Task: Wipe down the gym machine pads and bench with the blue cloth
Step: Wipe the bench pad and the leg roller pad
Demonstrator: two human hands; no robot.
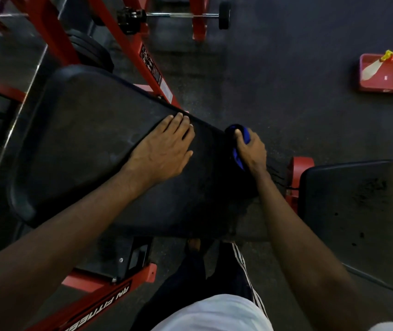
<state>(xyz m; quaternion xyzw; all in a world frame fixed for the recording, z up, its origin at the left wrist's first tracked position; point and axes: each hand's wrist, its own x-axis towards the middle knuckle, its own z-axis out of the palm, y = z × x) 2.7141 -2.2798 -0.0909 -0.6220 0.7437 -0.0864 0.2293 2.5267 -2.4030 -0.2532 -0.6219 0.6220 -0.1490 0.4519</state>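
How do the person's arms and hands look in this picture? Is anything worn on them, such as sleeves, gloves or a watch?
Both arms are bare from the edge of the picture down to the hands; no sleeve shows. The left hand and the right hand have no gloves, and I see no watch, band or ring on either wrist or finger.

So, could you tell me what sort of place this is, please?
Very likely a gym: a black padded bench on a red frame, and a barbell beyond it.
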